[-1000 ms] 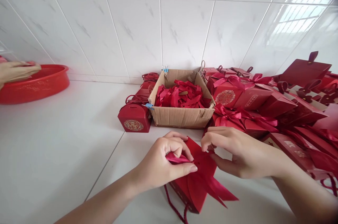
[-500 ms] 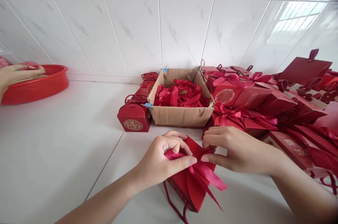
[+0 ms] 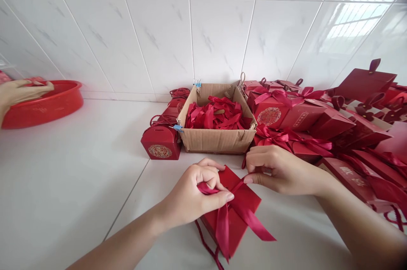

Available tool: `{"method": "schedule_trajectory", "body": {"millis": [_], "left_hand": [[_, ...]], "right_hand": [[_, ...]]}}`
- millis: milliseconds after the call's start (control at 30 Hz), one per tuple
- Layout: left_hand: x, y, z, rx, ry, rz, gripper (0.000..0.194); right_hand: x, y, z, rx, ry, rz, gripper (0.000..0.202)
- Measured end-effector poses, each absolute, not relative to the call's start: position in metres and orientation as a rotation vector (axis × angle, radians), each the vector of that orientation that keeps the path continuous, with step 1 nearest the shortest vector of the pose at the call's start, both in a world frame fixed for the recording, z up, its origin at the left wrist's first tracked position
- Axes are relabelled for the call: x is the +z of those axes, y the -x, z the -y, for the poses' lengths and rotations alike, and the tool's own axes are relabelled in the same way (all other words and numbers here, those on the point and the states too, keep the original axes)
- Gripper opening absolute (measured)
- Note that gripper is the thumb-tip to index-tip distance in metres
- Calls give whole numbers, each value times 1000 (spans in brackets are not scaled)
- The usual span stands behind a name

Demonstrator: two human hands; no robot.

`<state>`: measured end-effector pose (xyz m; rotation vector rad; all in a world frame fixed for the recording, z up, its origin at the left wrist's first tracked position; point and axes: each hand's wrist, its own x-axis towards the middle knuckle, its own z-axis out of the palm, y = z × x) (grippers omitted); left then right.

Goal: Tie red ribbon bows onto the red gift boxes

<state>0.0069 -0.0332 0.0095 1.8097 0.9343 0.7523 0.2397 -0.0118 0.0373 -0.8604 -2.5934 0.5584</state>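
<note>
A red gift box [image 3: 251, 202] sits on the white tabletop, turned at an angle in front of me. Dark pink satin ribbon [image 3: 254, 221] crosses its top, with two loose tails spread toward me. My left hand [image 3: 203, 191] pinches a ribbon loop at the top of the box, its fingers closed and resting on the box. Just to the right, my right hand [image 3: 273, 172] pinches another part of the ribbon between thumb and forefinger and holds it taut above the box. A twisted dark red cord [image 3: 205, 240] hangs at the near left side. The knot is partly hidden by my left fingers.
Behind the box stands a cardboard carton [image 3: 218, 140] full of ribbon pieces. Small red boxes [image 3: 161, 140] with cord handles line its left side. Many red gift boxes [image 3: 302, 117] are piled at right. At far left, another person's hand [image 3: 25, 94] reaches over a red basin [image 3: 47, 111].
My right hand has drawn back slightly up and right, stretching the ribbon from the knot. The near ribbon tails have shifted and spread apart. My left hand keeps its pinch.
</note>
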Motion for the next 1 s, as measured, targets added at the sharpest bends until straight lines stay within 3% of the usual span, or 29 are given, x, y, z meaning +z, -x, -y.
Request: {"method": "schedule_trajectory", "body": {"millis": [467,1000], "left_hand": [[12,0,28,771,-1581,-863,35],[11,3,24,774,-1475,-829,33]], "right_hand": [[41,-237,18,593,915,2500,18],[23,-195,42,553,805,2403,4]]}}
